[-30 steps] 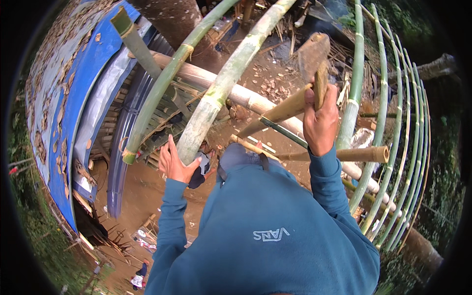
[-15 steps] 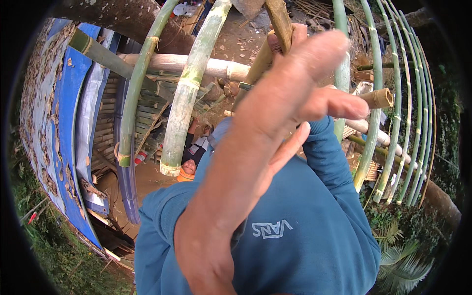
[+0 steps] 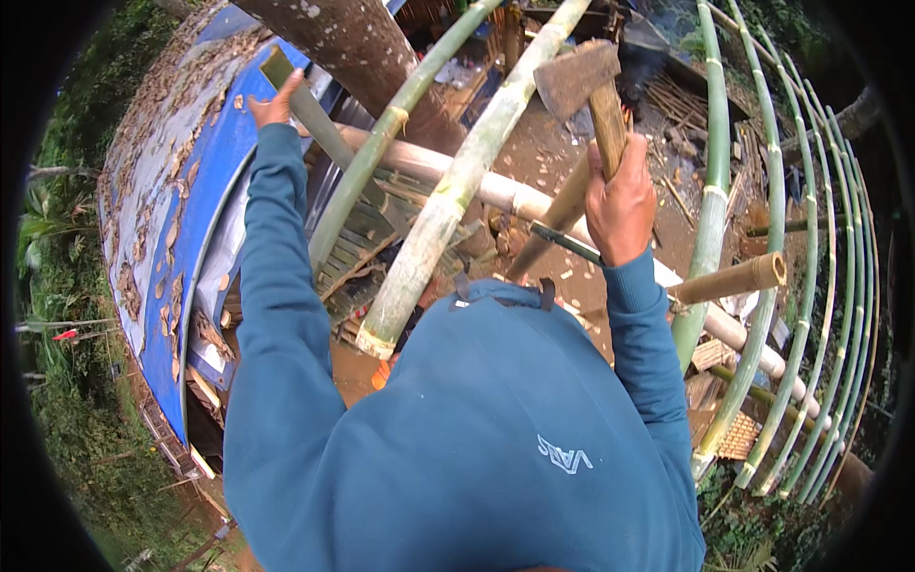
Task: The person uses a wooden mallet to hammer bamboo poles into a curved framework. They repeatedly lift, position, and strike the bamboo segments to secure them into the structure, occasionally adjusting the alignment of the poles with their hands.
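Note:
My right hand (image 3: 624,205) is closed around the wooden handle of a hatchet (image 3: 578,80), whose worn, rusty-looking head is raised. Far to the left, my left hand (image 3: 274,107) grips a cut bamboo post (image 3: 319,119) just below its top end, fingers showing on either side. Between my arms, a thick green bamboo pole (image 3: 457,186) and a thinner green one (image 3: 367,157) slant across a pale horizontal bamboo beam (image 3: 515,195). A brown bamboo post (image 3: 562,214) stands beside my right wrist.
A blue tarp roof (image 3: 195,210) strewn with dry leaves lies left. Several green bamboo poles (image 3: 777,238) run along the right, near a protruding bamboo stub (image 3: 739,277). A tree trunk (image 3: 353,57) rises behind. Ground with wood scraps (image 3: 681,133) lies far below; something orange (image 3: 383,374) shows there.
My left hand has swung from close in front of the camera out to the left bamboo post. My right hand still holds the hatchet, its head now in full sight. The view has shifted.

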Demonstrator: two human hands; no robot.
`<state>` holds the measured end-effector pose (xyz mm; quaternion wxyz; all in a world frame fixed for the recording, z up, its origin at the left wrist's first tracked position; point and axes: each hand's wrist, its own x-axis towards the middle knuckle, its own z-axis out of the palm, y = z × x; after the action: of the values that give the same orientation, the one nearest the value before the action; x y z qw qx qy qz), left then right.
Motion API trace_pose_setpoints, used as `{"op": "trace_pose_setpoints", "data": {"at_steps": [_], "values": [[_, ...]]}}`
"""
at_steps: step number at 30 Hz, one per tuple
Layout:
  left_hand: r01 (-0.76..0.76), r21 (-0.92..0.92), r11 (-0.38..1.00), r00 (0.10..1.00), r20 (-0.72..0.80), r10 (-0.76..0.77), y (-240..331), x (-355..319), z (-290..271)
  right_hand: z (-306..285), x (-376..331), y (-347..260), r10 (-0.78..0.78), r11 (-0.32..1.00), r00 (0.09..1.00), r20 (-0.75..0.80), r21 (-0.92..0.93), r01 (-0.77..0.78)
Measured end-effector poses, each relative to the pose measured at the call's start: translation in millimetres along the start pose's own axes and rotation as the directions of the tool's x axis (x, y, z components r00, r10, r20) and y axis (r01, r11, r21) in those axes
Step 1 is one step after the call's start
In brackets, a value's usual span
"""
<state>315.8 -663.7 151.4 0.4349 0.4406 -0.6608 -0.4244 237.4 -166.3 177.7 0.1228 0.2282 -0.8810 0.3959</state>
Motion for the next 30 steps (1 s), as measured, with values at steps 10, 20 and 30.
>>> {"op": "trace_pose_setpoints", "data": {"at_steps": [10,20,30], "values": [[-0.007,0.009,1.000,0.992,0.128,0.006,-74.6,81.2,29.9,-5.4,-2.2,-1.8,0.018,1.000,1.000,-0.009,0.004,-0.018],[-0.029,-0.164,0.986,0.948,0.308,0.079,-85.8,64.0,-130.2,-7.2,2.0,5.5,-0.053,0.999,0.999,0.012,-0.006,0.053],[0.138,-0.212,0.967,0.933,0.355,-0.055,-58.6,-26.1,-342.1,-2.0,0.7,13.7,-0.173,0.985,0.984,-0.049,0.002,0.173]]}}
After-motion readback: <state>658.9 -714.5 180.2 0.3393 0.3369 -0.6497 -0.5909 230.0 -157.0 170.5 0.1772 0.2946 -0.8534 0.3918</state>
